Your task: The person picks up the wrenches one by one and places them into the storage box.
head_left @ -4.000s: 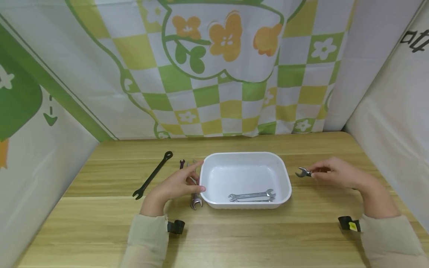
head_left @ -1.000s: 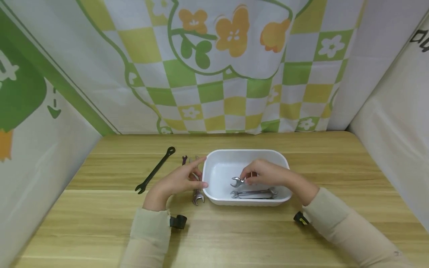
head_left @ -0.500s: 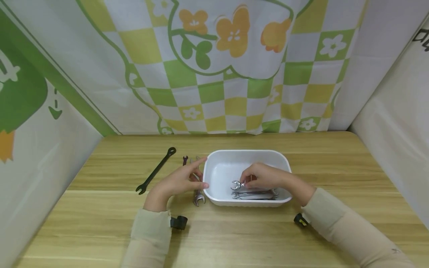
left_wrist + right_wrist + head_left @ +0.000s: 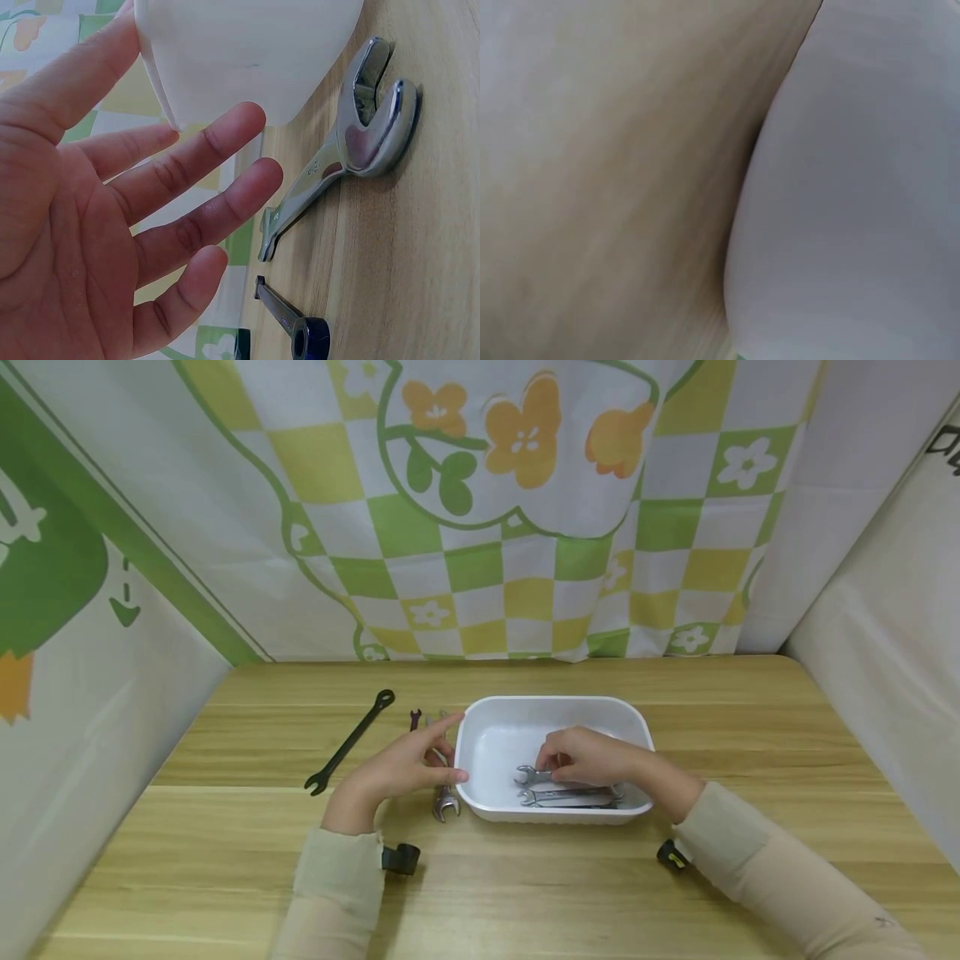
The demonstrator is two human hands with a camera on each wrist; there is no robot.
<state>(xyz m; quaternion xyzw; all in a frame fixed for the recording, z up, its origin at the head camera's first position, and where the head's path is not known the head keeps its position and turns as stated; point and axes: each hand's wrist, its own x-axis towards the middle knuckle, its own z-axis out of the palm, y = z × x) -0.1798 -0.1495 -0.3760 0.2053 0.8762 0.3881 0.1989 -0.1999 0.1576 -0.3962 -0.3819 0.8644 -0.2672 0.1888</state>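
Observation:
My right hand (image 4: 592,756) reaches into the white plastic basin (image 4: 498,739) and pinches a silver open-end wrench (image 4: 527,775). That wrench lies low over the basin floor, its far end behind the hand. Other silver wrenches (image 4: 566,794) lie along the near wall. My left hand (image 4: 401,768) touches the basin's left rim with thumb and forefinger; in the left wrist view the remaining fingers (image 4: 217,202) spread loosely. Beside it on the table is a larger silver wrench (image 4: 367,142). Only the basin's outer wall (image 4: 840,195) and wood show in the right wrist view.
Left of the basin, a long black wrench (image 4: 348,743) lies slanted on the wooden table (image 4: 525,893). A small dark purple wrench (image 4: 416,719) lies near the left fingers, partly covered. A patterned curtain (image 4: 517,610) hangs behind the table's back edge.
My right hand has carried the wrench from the table right of the basin into it, then lowered it beside the other wrenches. The left hand has stayed at the rim.

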